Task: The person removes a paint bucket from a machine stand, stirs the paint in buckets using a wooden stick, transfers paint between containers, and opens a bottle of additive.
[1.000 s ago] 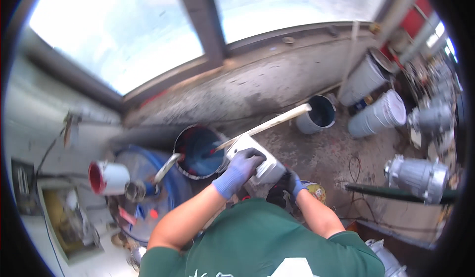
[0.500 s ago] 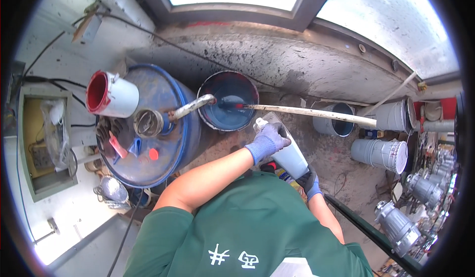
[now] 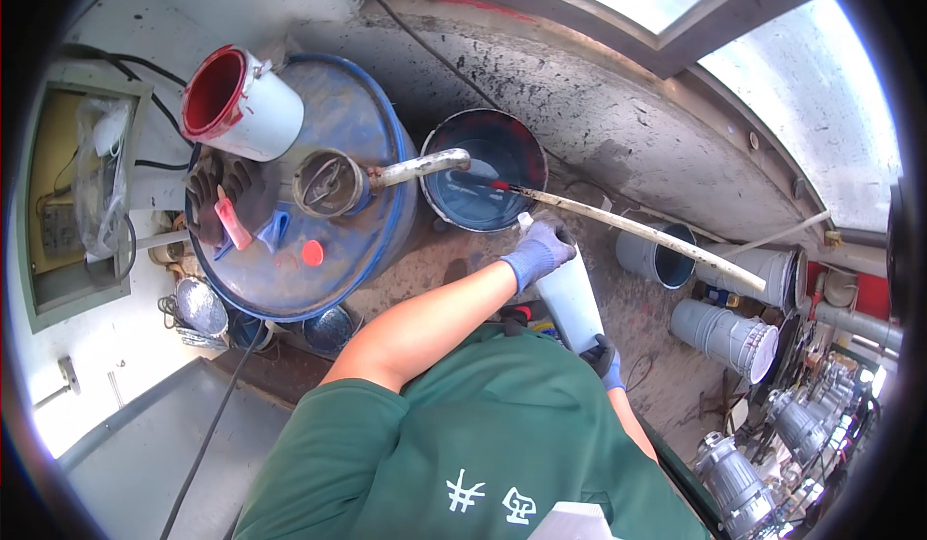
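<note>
A pale, whitish plastic bottle (image 3: 573, 304) is held tilted in front of me, its narrow white neck pointing toward a dark bucket (image 3: 436, 210). My left hand (image 3: 543, 250), in a blue glove with dark fingers, is closed around the bottle's upper part just below the neck. At the lower end, my right hand (image 3: 604, 359) in a matching glove grips the base; its fingers are partly hidden. Bluish liquid lies in the bucket. A long pale stick (image 3: 637, 223) with a dark, red-marked end leans across the bucket's rim.
To the left stands a blue drum (image 3: 328, 275) bearing a red-stained white pail (image 3: 261, 120), a pump with a curved pipe (image 3: 425, 166), dark gloves (image 3: 224, 191) and a red cap (image 3: 312, 252). Grey buckets (image 3: 724, 337) and metal motor-like parts (image 3: 736, 477) are at right.
My view has shifted and turned, so the drum and bucket appear displaced. The bottle stays in both hands, now slightly more upright in the picture, its neck closer to the bucket.
</note>
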Tool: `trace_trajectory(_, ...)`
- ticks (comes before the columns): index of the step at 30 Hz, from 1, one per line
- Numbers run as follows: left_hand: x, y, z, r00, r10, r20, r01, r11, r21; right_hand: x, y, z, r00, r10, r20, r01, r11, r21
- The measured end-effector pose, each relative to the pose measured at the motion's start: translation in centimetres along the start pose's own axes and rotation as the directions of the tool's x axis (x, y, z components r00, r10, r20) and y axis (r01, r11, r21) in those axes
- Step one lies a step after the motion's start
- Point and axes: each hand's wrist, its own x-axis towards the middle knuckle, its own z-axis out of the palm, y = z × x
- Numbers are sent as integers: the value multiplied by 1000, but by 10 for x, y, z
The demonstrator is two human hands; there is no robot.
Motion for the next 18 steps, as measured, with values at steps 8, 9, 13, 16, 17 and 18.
trace_trajectory(8,3,-3,-9,995,-61,-79,65,997,40,-30,-8,26,995,80,-54,-79,997,27)
trace_trajectory(9,4,-2,-8,994,-56,-98,62,996,59,-35,-11,27,995,78,-56,-77,997,20)
trace_trajectory(13,6,-2,-11,995,-27,-100,29,999,14,-42,-20,22,999,25,-37,-25,1000,2)
trace_trajectory(16,5,4,-13,994,-60,-94,60,998,-4,-35,-24,12,1000,8,-26,-9,1000,-8)
trace_trajectory(17,5,6,-14,994,-59,-91,59,998,-8,-33,-25,8,999,-8,-36,7,1000,-19)
trace_trajectory(18,4,7,-16,992,-89,-94,89,996,2,-37,-26,13,999,-5,-33,4,1000,-28)
